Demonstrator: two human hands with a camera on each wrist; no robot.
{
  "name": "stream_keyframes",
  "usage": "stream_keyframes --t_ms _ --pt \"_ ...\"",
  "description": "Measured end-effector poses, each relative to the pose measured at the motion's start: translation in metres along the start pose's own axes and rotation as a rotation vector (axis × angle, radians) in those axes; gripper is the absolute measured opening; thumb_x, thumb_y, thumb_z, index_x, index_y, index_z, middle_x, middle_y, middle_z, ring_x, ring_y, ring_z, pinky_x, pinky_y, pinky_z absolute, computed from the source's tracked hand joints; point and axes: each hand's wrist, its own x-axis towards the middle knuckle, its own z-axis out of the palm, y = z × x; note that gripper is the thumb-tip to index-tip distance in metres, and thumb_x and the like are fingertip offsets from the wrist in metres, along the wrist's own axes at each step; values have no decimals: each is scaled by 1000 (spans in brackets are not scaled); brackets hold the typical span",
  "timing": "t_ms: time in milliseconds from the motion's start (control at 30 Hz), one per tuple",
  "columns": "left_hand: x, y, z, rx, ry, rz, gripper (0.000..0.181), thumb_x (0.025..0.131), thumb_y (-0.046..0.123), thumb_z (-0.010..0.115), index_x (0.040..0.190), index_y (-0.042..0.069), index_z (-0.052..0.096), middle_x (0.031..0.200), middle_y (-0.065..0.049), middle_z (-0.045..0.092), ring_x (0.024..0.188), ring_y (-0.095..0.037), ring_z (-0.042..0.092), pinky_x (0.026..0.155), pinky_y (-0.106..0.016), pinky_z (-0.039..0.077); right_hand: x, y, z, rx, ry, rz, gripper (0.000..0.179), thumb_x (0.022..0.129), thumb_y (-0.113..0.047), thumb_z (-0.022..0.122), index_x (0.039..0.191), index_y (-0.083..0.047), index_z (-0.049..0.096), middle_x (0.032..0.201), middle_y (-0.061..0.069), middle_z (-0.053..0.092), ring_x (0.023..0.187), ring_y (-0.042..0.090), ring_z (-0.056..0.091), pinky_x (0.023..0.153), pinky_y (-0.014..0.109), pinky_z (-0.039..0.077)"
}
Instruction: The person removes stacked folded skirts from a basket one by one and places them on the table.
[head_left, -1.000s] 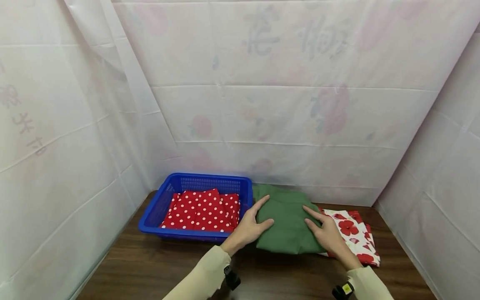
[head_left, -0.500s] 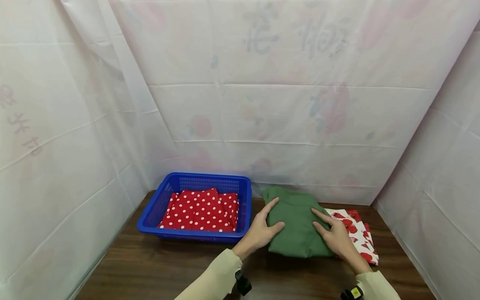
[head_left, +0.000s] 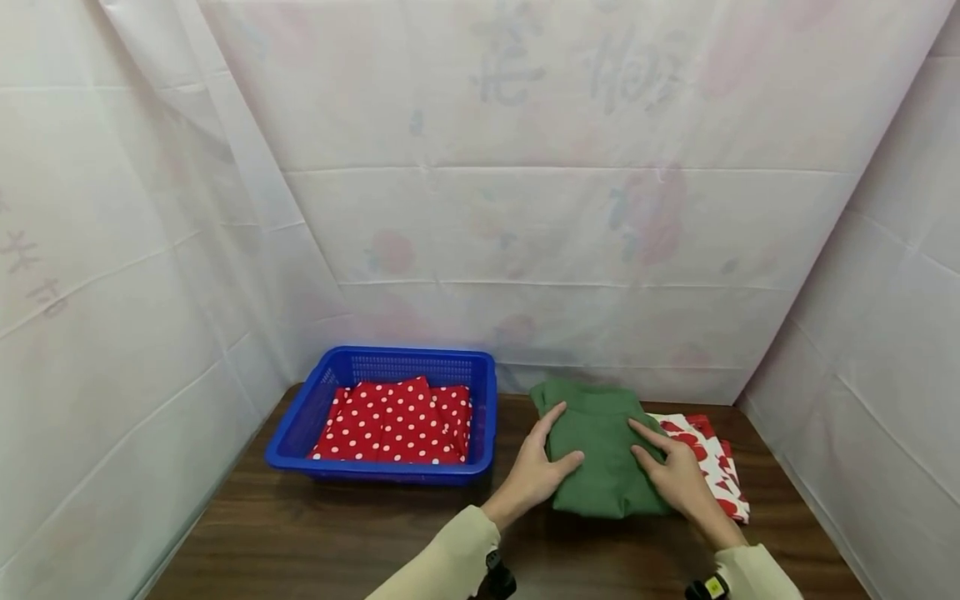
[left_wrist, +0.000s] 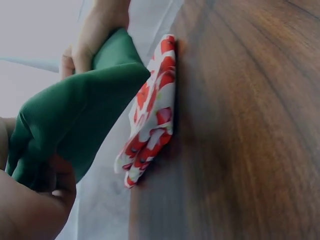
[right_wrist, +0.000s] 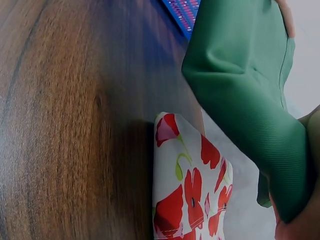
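Observation:
Both hands grip a folded green cloth (head_left: 603, 454) by its two sides. My left hand (head_left: 534, 473) has its thumb on top, and in the left wrist view its other fingers curl beneath the fabric. On the opposite side, my right hand (head_left: 678, 475) pinches the edge, thumb and index finger above; most of it is out of the right wrist view. Both wrist views show the green cloth (right_wrist: 240, 95) raised off the table and sagging in the middle. Below and to its right lies a folded white cloth with red flowers (right_wrist: 187, 185), partly covered in the head view.
Left of the hands stands a blue plastic basket (head_left: 378, 469) with a folded red polka-dot cloth (head_left: 393, 423) inside. The dark wooden table (head_left: 322, 533) backs onto a white hanging sheet (head_left: 540, 225), with more sheeting at both sides.
Both hands have moved right with the green cloth, away from the basket and further over the flowered cloth. The basket has stayed in place as the head view shifted slightly.

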Motion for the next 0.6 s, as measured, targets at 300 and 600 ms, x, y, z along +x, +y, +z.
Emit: stream_keyframes --t_ms 300,600 --pt "-7 -12 19 120 101 -18 62 95 18 59 151 27 33 153 -11 33 135 -32 42 104 -52 40 -4 3 6 -41 -10 56 42 91 -14 67 132 -17 61 111 27 67 61 4 45 51 23 36" --pt "-8 -23 17 181 154 -66 61 96 12 56 151 27 34 156 -22 23 143 -40 26 109 -58 32 -3 6 21 4 -58 86 45 93 -16 65 136 -20 57 49 -1 44 39 -5 12 40 22 28"
